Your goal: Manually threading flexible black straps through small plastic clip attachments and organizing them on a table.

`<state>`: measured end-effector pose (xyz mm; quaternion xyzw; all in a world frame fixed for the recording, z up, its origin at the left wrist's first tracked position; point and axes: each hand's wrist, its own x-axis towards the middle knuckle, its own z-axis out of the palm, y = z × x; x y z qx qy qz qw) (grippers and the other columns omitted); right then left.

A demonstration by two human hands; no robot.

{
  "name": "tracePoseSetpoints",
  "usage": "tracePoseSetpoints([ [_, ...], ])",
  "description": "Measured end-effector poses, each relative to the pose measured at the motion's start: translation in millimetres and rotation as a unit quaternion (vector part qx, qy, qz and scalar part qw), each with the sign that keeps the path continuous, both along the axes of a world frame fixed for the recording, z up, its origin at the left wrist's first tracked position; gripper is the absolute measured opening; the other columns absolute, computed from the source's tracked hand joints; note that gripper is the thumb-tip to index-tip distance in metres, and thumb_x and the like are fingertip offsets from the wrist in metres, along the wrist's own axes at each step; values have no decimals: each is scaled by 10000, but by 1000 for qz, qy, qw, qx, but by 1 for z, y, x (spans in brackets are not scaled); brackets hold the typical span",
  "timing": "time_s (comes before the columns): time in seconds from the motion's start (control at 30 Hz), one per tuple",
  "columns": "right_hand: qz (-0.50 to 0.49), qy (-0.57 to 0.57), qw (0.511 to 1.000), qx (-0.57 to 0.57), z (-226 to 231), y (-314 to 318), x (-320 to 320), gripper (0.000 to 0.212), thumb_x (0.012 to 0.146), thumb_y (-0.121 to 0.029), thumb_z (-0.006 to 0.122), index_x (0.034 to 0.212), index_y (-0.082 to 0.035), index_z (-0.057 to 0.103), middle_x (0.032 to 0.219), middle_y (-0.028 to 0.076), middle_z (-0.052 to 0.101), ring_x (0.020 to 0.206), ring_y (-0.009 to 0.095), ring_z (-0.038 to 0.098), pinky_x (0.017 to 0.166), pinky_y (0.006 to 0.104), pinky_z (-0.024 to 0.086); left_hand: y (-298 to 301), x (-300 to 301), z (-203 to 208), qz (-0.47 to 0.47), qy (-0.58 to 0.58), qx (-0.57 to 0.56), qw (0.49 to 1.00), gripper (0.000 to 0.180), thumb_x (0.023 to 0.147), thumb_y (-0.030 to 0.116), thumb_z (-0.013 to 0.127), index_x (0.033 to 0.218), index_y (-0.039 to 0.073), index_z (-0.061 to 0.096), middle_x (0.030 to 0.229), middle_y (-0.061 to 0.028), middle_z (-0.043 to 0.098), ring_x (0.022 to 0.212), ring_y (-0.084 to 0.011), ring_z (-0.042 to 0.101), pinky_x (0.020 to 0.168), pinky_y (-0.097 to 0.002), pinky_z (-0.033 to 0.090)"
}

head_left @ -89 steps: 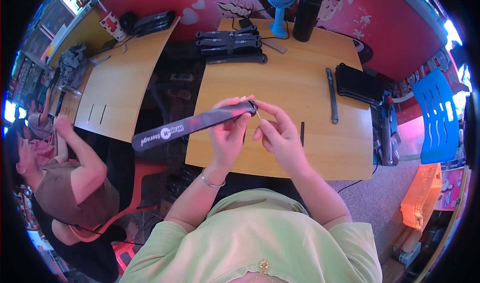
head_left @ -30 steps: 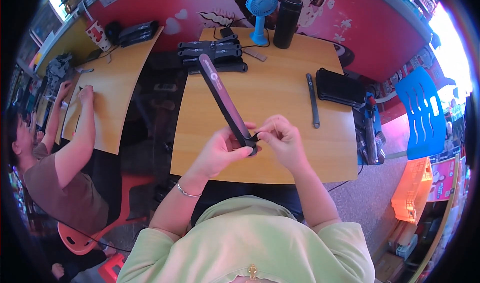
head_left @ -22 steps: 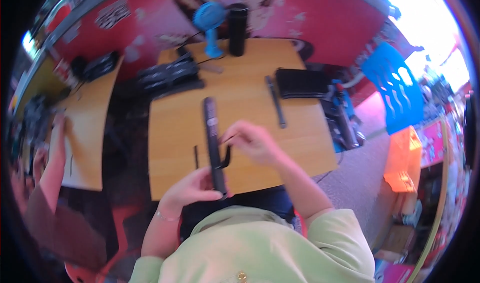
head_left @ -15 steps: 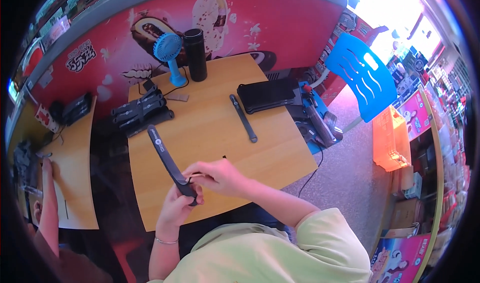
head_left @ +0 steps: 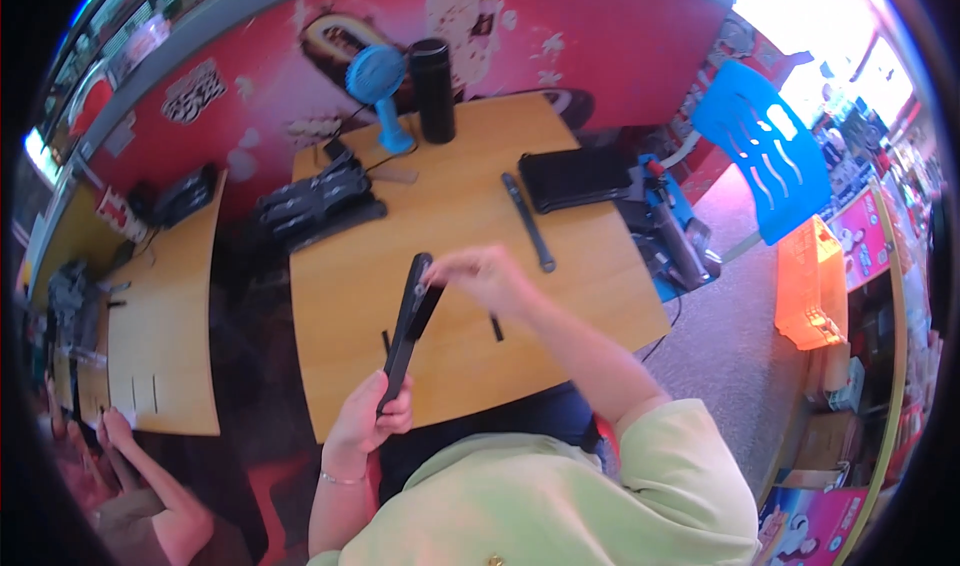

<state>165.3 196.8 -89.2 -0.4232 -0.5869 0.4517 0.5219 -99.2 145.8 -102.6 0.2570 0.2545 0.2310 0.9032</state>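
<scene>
My left hand (head_left: 370, 414) is closed round the lower end of a long, flat dark strap (head_left: 402, 341) with rounded ends. The strap stands tilted up above the near part of the table, and its upper half looks doubled. At that upper end, my right hand (head_left: 488, 278) has its fingers bent and pinched on the strap; it is somewhat blurred. A short black strip (head_left: 497, 328) lies on the wood below my right hand. Another black strip (head_left: 386, 341) shows just left of the held strap. A similar dark strap (head_left: 528, 221) lies flat farther back.
Farther back on the wooden table (head_left: 590, 306) are a black flat stack (head_left: 573, 178), a dark strap bundle (head_left: 318, 206), a blue fan (head_left: 378, 76) and a black bottle (head_left: 433, 91). A blue chair (head_left: 765, 151) stands right. Another person's arms (head_left: 150, 476) rest at the left table.
The strap has swung from leaning left to leaning right. My right hand has moved from its lower part to its upper end. Black strips now show on the table. The whole view has shifted.
</scene>
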Motion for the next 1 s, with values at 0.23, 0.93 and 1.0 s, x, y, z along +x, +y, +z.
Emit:
tracePoseSetpoints([
  [0.23,-178,-136,973,49,29,57,61,148,894,-115,600,920,8,680,860,17,663,828,57,562,743,195,427,-10,-52,-4,-4,-9,18,1000,333,1001,331,331,1031,28,469,623,33,336,456,-47,266,435,-201,248],
  [0.93,-149,-555,801,167,-56,11,72,206,795,-150,664,986,-78,687,985,100,677,861,262,651,762,329,516,-4,-56,-9,95,-91,50,990,355,1000,356,314,1029,45,483,599,23,346,434,-67,268,452,-226,259],
  [1.0,-145,-553,803,170,-59,0,66,221,795,-182,668,991,-80,686,1003,96,673,876,259,646,768,330,513,-3,-53,-11,106,-90,42,989,355,1000,357,312,1028,47,482,599,23,346,434,-67,268,458,-226,260],
])
